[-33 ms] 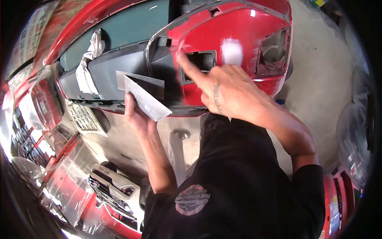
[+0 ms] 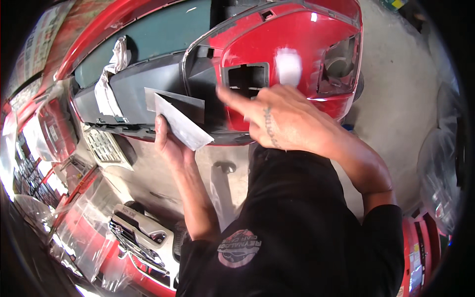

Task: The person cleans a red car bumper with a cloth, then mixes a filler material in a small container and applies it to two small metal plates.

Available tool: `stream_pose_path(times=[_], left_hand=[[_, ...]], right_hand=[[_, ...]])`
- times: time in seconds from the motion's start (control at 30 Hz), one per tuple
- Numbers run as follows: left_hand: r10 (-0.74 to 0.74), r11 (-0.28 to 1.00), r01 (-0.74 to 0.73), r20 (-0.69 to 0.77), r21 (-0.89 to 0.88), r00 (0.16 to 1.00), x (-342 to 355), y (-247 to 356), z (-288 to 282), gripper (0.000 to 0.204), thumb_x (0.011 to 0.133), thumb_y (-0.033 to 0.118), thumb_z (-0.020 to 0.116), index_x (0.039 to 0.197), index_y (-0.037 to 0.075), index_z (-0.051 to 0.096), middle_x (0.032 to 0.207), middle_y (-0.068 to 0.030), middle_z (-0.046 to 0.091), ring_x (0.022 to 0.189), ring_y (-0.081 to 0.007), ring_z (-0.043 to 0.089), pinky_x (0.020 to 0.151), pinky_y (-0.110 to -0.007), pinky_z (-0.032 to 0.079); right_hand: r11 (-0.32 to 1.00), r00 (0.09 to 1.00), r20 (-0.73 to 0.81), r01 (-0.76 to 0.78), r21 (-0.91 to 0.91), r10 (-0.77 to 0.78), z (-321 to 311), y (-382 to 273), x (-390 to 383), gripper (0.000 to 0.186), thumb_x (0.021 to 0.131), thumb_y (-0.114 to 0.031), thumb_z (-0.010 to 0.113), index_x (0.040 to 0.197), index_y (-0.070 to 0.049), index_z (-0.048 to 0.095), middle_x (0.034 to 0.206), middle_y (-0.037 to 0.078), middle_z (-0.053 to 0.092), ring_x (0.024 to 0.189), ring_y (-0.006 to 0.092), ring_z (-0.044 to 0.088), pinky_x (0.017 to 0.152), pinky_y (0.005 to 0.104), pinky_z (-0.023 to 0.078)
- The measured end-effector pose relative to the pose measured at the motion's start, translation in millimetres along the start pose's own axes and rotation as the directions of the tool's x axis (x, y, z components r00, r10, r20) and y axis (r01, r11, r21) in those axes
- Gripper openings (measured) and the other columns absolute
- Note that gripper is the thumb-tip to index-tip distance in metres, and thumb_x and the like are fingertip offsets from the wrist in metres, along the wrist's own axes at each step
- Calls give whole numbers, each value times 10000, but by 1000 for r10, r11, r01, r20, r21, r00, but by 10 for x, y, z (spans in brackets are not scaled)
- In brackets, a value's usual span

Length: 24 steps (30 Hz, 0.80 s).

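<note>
Pale grey plate is up over the near edge of the red bumper, abt mid-length, w/ a 2nd flat piece angled behind it, mostly in shadow. L hand grips the plate from below, thumb on the face twd the wearer. R hand is over the bumper's near edge, index finger out, other fingers curled under; can't tell if they hold anything. Fingertip blurred, just L of the rect. opening; contact unclear. White patch on the red just R of that opening; lamp-type opening nr bumper's R end. Dark grey panel runs twd L end, w/ a crumpled whitish strip draped across. Farther out: pale slotted grille off the near-L corner, silver/blk bumper part lower L, clear plastic far R, concrete floor btwn.
</note>
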<state>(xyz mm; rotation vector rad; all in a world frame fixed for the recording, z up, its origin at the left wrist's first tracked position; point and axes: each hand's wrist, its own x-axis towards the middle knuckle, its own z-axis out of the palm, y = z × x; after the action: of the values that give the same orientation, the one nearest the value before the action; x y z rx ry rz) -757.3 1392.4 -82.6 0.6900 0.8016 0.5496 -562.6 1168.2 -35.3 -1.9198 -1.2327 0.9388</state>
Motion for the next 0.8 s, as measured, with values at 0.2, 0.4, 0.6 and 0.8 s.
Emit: stream_pose_path(times=[0.2, 0.4, 0.6, 0.8], left_hand=[[-5, 1000, 4, -80, -22, 997, -199, 114, 177, 367, 998, 272, 582, 1267, 24, 611, 1192, -104, 689, 1083, -271, 665, 962, -415, 537], [19, 990, -49, -222, -135, 975, -613, 286, 181, 298, 1000, 286, 583, 1181, 64, 666, 1042, -93, 729, 753, -207, 687, 606, -318, 563], [0, 988, -4, -22, -154, 1000, -893, 239, -54, 263, 999, 255, 582, 1161, 66, 666, 1079, -90, 720, 834, -185, 695, 632, -300, 580], [-17, 988, -9, -165, -157, 986, -1085, 145, -105, 297, 1004, 284, 571, 1189, 65, 649, 1077, -83, 712, 829, -204, 687, 651, -343, 580]], right_hand=[[640, 987, -112, 10, 768, 119, 58, -22, 169, 457, 883, -168, 714, 1303, -41, 587, 1117, 117, 708, 1002, 209, 680, 875, 342, 529], [189, 864, -372, 325, 926, 338, -38, -79, 1314, 344, 822, -144, 788, 1097, 2, 640, 924, 85, 701, 800, 156, 668, 733, 328, 553], [915, 679, -699, 101, 390, 223, 224, -130, 2219, 370, 877, -263, 698, 1117, 13, 639, 974, 183, 717, 908, 360, 707, 831, 433, 562], [981, 848, -513, -186, -50, 135, 67, -189, 1782, 380, 920, -309, 654, 1122, 12, 656, 1219, 257, 625, 1115, 397, 625, 963, 477, 500]])
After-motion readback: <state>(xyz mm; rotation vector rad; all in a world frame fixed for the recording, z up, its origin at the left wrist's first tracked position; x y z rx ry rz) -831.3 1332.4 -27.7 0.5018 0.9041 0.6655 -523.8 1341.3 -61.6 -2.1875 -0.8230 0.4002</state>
